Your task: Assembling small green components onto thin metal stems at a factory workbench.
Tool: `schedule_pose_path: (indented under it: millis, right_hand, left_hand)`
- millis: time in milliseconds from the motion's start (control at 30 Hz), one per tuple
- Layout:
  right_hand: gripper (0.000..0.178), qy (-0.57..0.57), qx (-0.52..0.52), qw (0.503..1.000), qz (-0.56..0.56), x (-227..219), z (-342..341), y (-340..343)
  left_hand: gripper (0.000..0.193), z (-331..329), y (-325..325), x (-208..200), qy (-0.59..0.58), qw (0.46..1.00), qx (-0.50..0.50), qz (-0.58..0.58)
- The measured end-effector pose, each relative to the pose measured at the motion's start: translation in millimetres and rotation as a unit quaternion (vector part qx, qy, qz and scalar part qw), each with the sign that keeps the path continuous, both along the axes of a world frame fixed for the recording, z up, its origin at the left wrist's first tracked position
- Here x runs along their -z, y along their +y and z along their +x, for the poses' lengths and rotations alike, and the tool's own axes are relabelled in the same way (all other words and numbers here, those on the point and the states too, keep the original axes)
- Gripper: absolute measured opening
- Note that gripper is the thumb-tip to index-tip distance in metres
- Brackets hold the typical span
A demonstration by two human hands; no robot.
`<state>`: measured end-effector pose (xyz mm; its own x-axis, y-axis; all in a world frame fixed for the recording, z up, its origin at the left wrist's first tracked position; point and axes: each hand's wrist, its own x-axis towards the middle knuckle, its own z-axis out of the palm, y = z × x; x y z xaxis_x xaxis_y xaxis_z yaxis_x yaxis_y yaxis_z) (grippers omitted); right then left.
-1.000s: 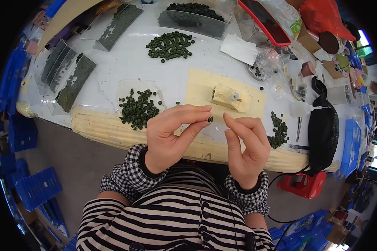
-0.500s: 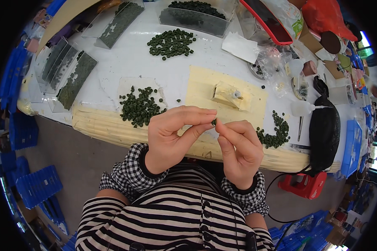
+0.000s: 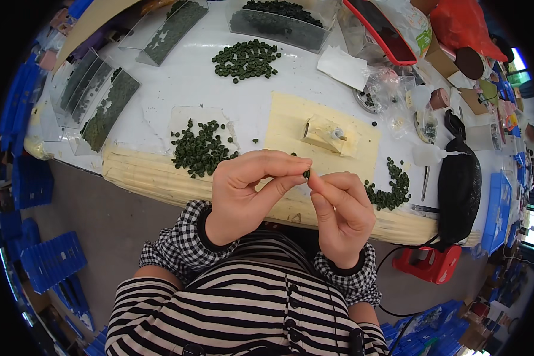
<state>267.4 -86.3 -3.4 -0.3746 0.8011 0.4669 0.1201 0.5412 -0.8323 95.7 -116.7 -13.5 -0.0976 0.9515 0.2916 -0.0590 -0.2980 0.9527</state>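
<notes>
In front of my body, my left hand (image 3: 246,196) pinches a small dark green button-like piece (image 3: 307,174) between thumb and forefinger. My right hand (image 3: 345,207) meets it from the other side, its fingertip against the piece and its fingers bunched; anything else within them is hidden. Just beyond my hands stands a small block wrapped in yellowish tape (image 3: 323,139), with a short peg on top, on a pale yellow sheet (image 3: 285,115). A pile of similar green pieces (image 3: 199,148) lies left of my hands, and a smaller cluster (image 3: 390,188) lies to the right.
More green pieces (image 3: 246,60) lie farther back, near clear plastic trays (image 3: 276,26). At the right are a red-cased phone (image 3: 382,32), a white squeeze bottle (image 3: 427,154), tweezers (image 3: 425,183) and a black bag (image 3: 458,190). A padded yellowish edge (image 3: 154,178) runs along the table front.
The view has shifted slightly. Both hands keep nearly the same pose around the small green piece. Another green piece now shows just above my left fingers.
</notes>
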Motion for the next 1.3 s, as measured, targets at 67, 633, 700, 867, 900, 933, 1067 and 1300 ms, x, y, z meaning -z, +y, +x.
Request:
schedule_pose_path:
  millis: [67,633,700,867,900,933,1067,1300]
  right_hand:
    - [0.035,0.002,0.0,1.0,-0.002,1,0,0]
    - [0.039,0.0,0.01,0.999,0.035,5,4,0]
    - [0.039,-0.002,0.011,0.999,0.037,6,4,0]
    - [0.038,0.0,0.008,0.999,0.041,6,4,0]
    - [0.038,0.0,0.007,0.999,0.041,6,4,0]
    - [0.038,0.0,0.006,0.999,0.042,5,4,0]
    - [0.038,-0.002,0.001,0.999,0.04,5,6,0]
    - [0.039,-0.008,0.001,0.999,0.045,3,5,0]
  left_hand:
    - [0.02,0,0,0,-0.002,1.0,0.003,0.0]
    - [0.02,0,0,-8,-0.024,0.999,0.019,-0.016]
    - [0.019,-1,0,-9,-0.015,1.0,0.016,-0.016]
    - [0.019,-2,0,-7,-0.009,1.0,0.018,-0.01]
    - [0.019,-1,0,-6,-0.008,1.0,0.018,-0.01]
    - [0.019,-2,0,-6,-0.008,1.0,0.02,-0.009]
    - [0.02,-1,2,-6,-0.04,0.999,0.029,-0.016]
    - [0.024,-5,6,2,-0.023,0.998,0.054,0.022]
